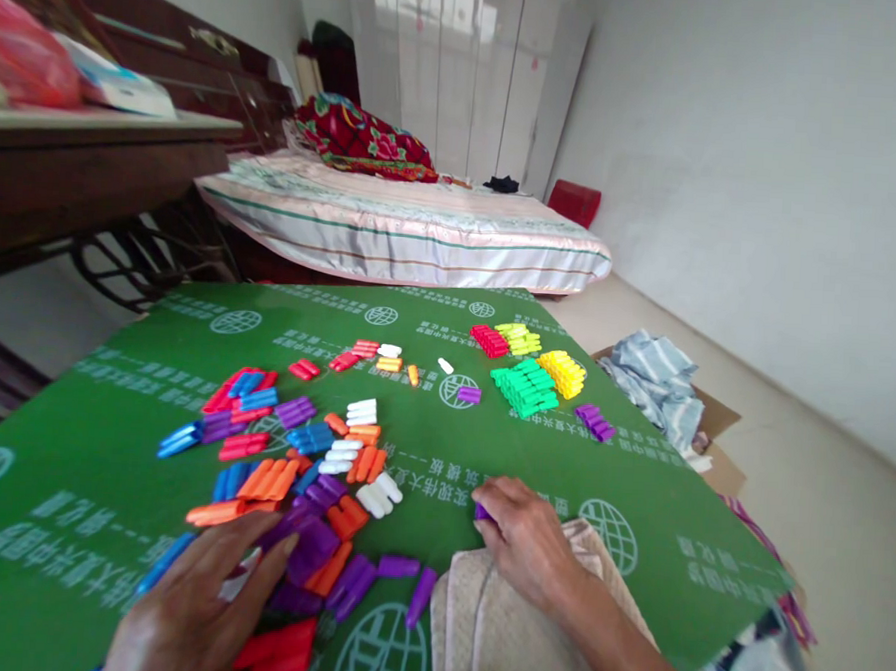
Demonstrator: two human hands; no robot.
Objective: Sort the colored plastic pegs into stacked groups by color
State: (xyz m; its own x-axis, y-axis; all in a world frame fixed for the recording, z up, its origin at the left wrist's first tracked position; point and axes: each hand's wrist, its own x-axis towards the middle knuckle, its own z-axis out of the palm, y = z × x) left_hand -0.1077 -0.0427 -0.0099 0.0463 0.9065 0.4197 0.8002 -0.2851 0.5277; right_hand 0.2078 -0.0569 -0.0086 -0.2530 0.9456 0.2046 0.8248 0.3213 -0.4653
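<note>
My left hand (198, 588) is at the near left, in a loose heap of small, coloured plastic pieces shaped like pen caps. Its thumb and fingertips close on purple caps (315, 549), partly hidden by the fingers. My right hand (522, 535) rests over a folded beige cloth (470, 617), fingers curled around a purple cap (482, 512) that barely shows. Around the left hand lie orange caps (269, 478), red caps (277, 652), blue caps (312, 437) and white caps (380, 495). Two single purple caps (420, 596) lie between the hands.
Neat stacks of green caps (524, 387), yellow caps (562, 374), red caps (488, 341) and lime caps (518, 338) stand at the green board's (674, 608) far right, with a purple group (595, 422) nearby. A bed (394, 223) stands beyond; a wooden table (89, 156) is left.
</note>
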